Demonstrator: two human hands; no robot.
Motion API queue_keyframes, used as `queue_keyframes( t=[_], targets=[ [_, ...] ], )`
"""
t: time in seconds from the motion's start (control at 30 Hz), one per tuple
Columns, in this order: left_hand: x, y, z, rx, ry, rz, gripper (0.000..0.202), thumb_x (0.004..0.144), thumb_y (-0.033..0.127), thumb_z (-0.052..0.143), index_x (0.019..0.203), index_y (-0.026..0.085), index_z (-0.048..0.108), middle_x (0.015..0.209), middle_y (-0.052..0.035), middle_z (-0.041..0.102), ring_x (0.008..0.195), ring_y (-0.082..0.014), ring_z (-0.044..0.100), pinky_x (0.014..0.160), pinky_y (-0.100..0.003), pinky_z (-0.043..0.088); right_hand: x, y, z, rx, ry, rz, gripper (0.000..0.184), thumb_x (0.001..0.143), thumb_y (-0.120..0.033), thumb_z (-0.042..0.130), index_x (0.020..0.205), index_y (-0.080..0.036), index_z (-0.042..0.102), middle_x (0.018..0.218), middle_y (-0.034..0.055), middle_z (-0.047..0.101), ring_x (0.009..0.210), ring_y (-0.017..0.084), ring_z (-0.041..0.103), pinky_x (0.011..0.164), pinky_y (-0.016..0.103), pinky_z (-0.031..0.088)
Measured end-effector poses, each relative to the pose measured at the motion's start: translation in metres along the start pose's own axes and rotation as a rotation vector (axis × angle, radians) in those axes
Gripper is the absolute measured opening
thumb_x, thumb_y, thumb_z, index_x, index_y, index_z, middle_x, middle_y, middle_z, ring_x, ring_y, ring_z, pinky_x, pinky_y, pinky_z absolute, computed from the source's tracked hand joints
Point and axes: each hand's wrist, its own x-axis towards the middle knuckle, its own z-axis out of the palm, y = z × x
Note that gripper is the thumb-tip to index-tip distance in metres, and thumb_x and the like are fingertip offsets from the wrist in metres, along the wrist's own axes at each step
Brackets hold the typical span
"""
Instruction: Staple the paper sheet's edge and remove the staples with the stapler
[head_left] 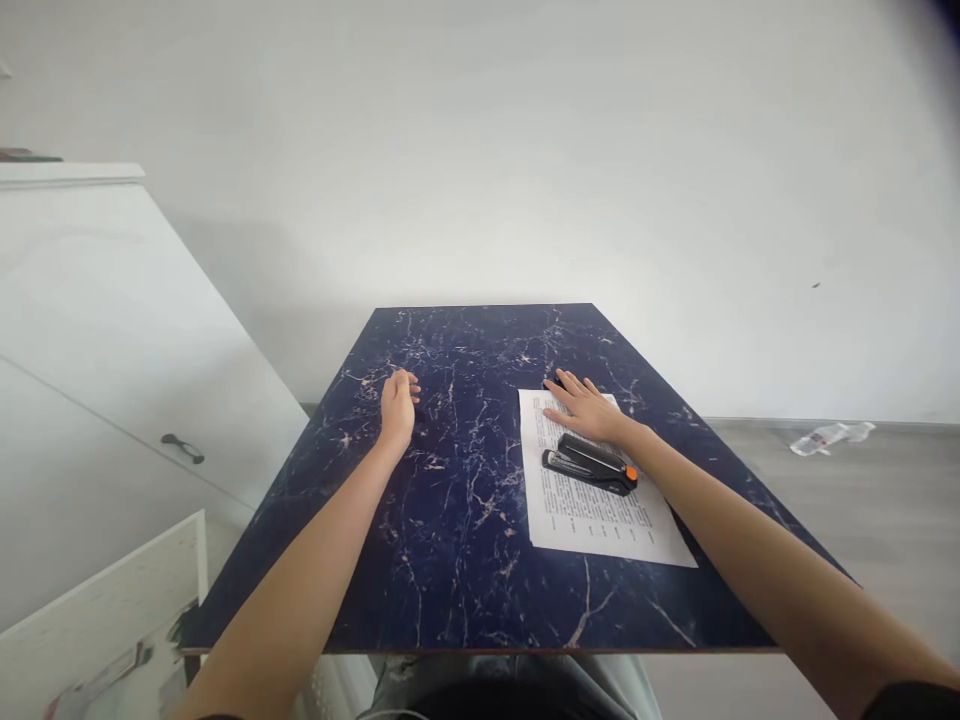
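Observation:
My right hand [585,405] lies flat with its fingers spread over the top edge of a white printed sheet of paper [555,520]. On that sheet, just below the hand, rests a black stapler [591,465] with an orange button at its right end. Its arm is raised a little from its base. My left hand [400,408] rests on its edge on the dark blue table, left of the paper and apart from it. Its fingers curl loosely with small gaps between them, and nothing shows in it.
The blue marble-patterned table [457,590] reaches back to a white wall. A white cabinet [112,310] with a dark handle [182,448] stands at the left. On the floor to the right lies a clear plastic item [831,437]. More things sit low at the left, partly out of view.

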Motion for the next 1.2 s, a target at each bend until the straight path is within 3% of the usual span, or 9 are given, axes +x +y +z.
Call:
queue_keyframes(
  t=[0.1, 0.2, 0.3, 0.47, 0.6, 0.67, 0.8, 1.03, 1.2],
  targets=[
    [0.021, 0.006, -0.016, -0.094, 0.145, -0.075, 0.033, 0.097, 0.046, 0.061, 0.079, 0.018, 0.063, 0.084, -0.0036, 0.064, 0.07, -0.014, 0.06, 0.059, -0.024, 0.043, 0.032, -0.036, 0.006, 0.01, 0.018, -0.036, 0.097, 0.1, -0.081, 0.021, 0.172, -0.017, 0.022, 0.177, 0.0152, 0.004, 0.164, 0.038, 0.005, 0.132, 0.059, 0.005],
    [0.038, 0.011, -0.033, -0.152, 0.278, -0.135, 0.035, 0.098, 0.047, 0.055, 0.077, 0.02, 0.054, 0.076, -0.0002, 0.057, 0.06, -0.0117, 0.053, 0.058, -0.024, 0.042, 0.07, -0.086, 0.011, 0.027, 0.023, -0.045, 0.1, 0.1, -0.08, 0.021, 0.171, -0.009, 0.022, 0.177, 0.0201, 0.006, 0.165, 0.037, 0.005, 0.131, 0.058, 0.005],
    [0.047, 0.015, -0.045, -0.206, 0.36, -0.168, 0.032, 0.097, 0.045, 0.05, 0.076, 0.021, 0.049, 0.071, 0.0019, 0.051, 0.057, -0.011, 0.05, 0.058, -0.024, 0.042, 0.104, -0.144, 0.016, 0.067, -0.004, -0.07, 0.097, 0.101, -0.08, 0.022, 0.171, -0.014, 0.022, 0.177, 0.0203, 0.002, 0.165, 0.04, 0.002, 0.128, 0.066, 0.002],
    [0.05, 0.02, -0.056, -0.253, 0.444, -0.168, 0.026, 0.098, 0.042, 0.046, 0.08, 0.022, 0.045, 0.074, 0.0027, 0.047, 0.059, -0.0098, 0.049, 0.06, -0.021, 0.041, 0.139, -0.236, 0.028, 0.118, -0.007, -0.11, 0.097, 0.102, -0.077, 0.028, 0.171, -0.009, 0.02, 0.176, 0.0255, 0.002, 0.164, 0.042, 0.0, 0.126, 0.07, -0.001],
    [0.049, 0.02, -0.059, -0.26, 0.427, -0.17, 0.024, 0.097, 0.04, 0.044, 0.081, 0.022, 0.045, 0.075, 0.0032, 0.046, 0.059, -0.0092, 0.048, 0.062, -0.021, 0.042, 0.143, -0.275, 0.034, 0.187, 0.114, -0.178, 0.085, 0.106, -0.065, 0.032, 0.17, -0.009, 0.023, 0.177, 0.0199, -0.001, 0.165, 0.04, 0.002, 0.127, 0.07, 0.003],
    [0.049, 0.02, -0.058, -0.251, 0.403, -0.174, 0.024, 0.096, 0.041, 0.046, 0.081, 0.022, 0.046, 0.074, 0.0033, 0.047, 0.058, -0.0095, 0.048, 0.062, -0.022, 0.041, 0.138, -0.277, 0.034, 0.205, 0.16, -0.293, 0.073, 0.109, -0.055, 0.029, 0.168, -0.011, 0.03, 0.178, 0.0146, 0.005, 0.165, 0.035, 0.004, 0.129, 0.065, 0.008],
    [0.047, 0.021, -0.056, -0.212, 0.35, -0.158, 0.029, 0.094, 0.046, 0.052, 0.08, 0.022, 0.047, 0.073, 0.0034, 0.048, 0.059, -0.0106, 0.05, 0.061, -0.023, 0.041, 0.125, -0.259, 0.035, 0.188, 0.01, -0.504, 0.064, 0.11, -0.054, 0.031, 0.162, -0.018, 0.044, 0.174, 0.0115, 0.028, 0.163, 0.03, 0.022, 0.131, 0.057, 0.013],
    [0.031, 0.023, -0.033, -0.115, 0.23, -0.07, 0.027, 0.094, 0.04, 0.052, 0.077, 0.02, 0.055, 0.072, 0.0023, 0.05, 0.058, -0.0105, 0.046, 0.054, -0.023, 0.036, 0.088, -0.188, 0.024, 0.156, -0.024, -0.474, 0.068, 0.11, -0.056, 0.032, 0.167, -0.019, 0.037, 0.175, 0.0119, 0.025, 0.163, 0.031, 0.02, 0.132, 0.059, 0.01],
    [-0.023, 0.024, 0.007, -0.009, 0.093, -0.01, 0.029, 0.097, 0.032, 0.056, 0.072, 0.02, 0.062, 0.072, -0.0013, 0.056, 0.066, -0.0141, 0.051, 0.058, -0.025, 0.038, 0.059, -0.125, 0.01, 0.177, -0.042, -0.426, 0.07, 0.11, -0.059, 0.026, 0.169, -0.023, 0.032, 0.177, 0.0078, 0.021, 0.164, 0.03, 0.018, 0.132, 0.057, 0.006]
  ],
)
